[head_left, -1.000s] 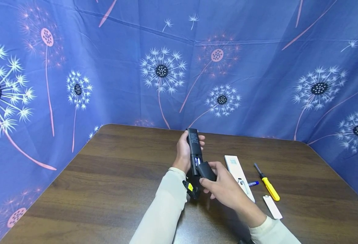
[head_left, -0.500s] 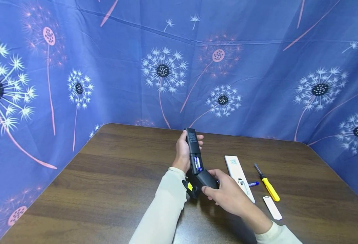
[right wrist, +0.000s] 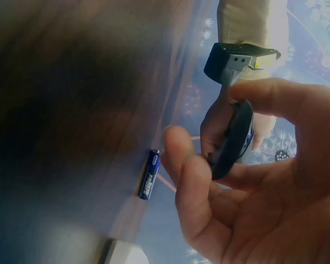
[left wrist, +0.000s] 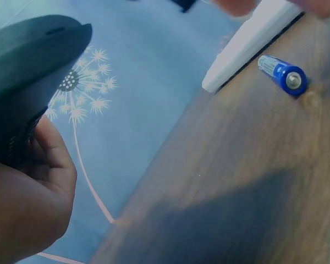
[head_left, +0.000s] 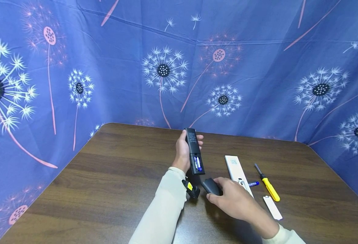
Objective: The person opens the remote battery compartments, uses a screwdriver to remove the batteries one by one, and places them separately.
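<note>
In the head view my left hand grips a black remote control, back side up and tilted. Blue batteries lie in its uncovered compartment at the near end. Just below and to the right, my right hand pinches the black battery cover, which is apart from the remote. The right wrist view has this cover edge-on between thumb and fingers. The left wrist view catches only part of the remote, with my left hand wrapped around it.
Right of my hands lies a white remote, partly hidden by the right hand. Beside it are a loose blue battery, a yellow-handled screwdriver and a white battery cover. A patterned blue cloth hangs behind the wooden table.
My right hand has drawn the black cover off the remote, moving down and to the right. The batteries in the compartment are now fully exposed. The left hand has hardly moved.
</note>
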`<state>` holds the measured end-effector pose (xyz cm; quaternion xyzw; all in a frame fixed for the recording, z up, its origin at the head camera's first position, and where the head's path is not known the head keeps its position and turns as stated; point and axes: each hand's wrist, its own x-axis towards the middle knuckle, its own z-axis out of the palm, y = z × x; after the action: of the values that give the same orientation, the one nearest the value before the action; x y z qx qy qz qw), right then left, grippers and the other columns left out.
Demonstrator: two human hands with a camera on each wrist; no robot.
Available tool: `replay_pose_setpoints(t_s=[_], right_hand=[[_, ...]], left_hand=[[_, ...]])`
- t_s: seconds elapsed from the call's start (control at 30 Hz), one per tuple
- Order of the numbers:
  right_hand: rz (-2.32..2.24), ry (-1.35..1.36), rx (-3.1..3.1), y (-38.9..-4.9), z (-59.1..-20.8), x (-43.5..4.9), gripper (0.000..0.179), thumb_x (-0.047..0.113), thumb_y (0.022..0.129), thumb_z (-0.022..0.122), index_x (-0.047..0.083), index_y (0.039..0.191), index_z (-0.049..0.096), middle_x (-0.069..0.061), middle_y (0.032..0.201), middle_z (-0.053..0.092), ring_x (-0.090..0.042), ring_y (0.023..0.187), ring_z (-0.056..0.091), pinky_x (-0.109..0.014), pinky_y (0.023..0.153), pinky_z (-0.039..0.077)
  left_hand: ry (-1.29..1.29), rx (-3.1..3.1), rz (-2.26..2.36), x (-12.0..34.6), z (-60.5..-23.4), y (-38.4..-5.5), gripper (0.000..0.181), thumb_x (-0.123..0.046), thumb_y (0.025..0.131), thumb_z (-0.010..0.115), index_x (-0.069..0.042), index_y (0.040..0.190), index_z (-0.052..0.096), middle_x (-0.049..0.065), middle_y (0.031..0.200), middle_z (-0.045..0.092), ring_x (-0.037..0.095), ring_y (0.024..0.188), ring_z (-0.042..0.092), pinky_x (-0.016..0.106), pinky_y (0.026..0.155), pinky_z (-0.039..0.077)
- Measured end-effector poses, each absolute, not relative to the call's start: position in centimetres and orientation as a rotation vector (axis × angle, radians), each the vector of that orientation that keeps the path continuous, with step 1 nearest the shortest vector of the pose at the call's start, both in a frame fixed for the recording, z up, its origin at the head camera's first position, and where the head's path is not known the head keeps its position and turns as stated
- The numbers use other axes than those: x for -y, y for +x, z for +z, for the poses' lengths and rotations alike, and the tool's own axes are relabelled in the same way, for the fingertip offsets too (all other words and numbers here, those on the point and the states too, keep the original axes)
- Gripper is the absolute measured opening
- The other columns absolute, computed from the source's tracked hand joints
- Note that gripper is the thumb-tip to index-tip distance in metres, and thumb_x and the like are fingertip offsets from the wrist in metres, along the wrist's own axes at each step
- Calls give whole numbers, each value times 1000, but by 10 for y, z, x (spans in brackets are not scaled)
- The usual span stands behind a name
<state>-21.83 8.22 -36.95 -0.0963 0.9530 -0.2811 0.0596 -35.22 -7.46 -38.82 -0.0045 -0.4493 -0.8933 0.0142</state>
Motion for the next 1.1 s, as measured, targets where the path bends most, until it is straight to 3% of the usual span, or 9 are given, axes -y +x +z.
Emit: replay_pose_setpoints(t_s=[0.27,0.57,0.73,0.97,1.1], right_hand=[[-636,-286,-2923,-215,-371,-84,58,39,82,79,3,126,63,-2,84,61,-16,67,55,-33,54,44],[-446,-285,-2952,-216,-370,-85,67,45,82,79,1,129,63,-5,97,64,-18,73,55,-35,58,44],[-328,-301,-2967,-215,-370,-86,68,50,81,78,4,130,64,-8,104,64,-19,73,54,-37,58,43],[-198,-339,-2998,-212,-372,-91,65,53,79,79,9,125,67,-5,99,62,-20,71,53,-38,56,41],[-118,-364,-2968,-212,-372,-93,65,54,79,80,6,122,68,-8,101,61,-21,71,52,-38,55,43]], left_hand=[[2,1383,-2776,75,-389,-352,58,-43,108,25,1,134,52,7,93,72,16,71,64,30,71,53],[-45,1446,-2771,76,-389,-353,57,-45,108,24,-6,143,47,10,100,73,16,74,66,44,89,52],[-71,1463,-2766,77,-389,-353,56,-44,109,23,-7,142,49,11,100,74,15,71,67,38,81,55],[-84,1506,-2756,77,-390,-352,57,-47,108,24,-10,143,49,12,103,73,18,74,68,43,86,54],[-74,1512,-2760,77,-392,-352,57,-48,108,24,-10,144,48,11,103,73,19,76,68,39,82,54]])
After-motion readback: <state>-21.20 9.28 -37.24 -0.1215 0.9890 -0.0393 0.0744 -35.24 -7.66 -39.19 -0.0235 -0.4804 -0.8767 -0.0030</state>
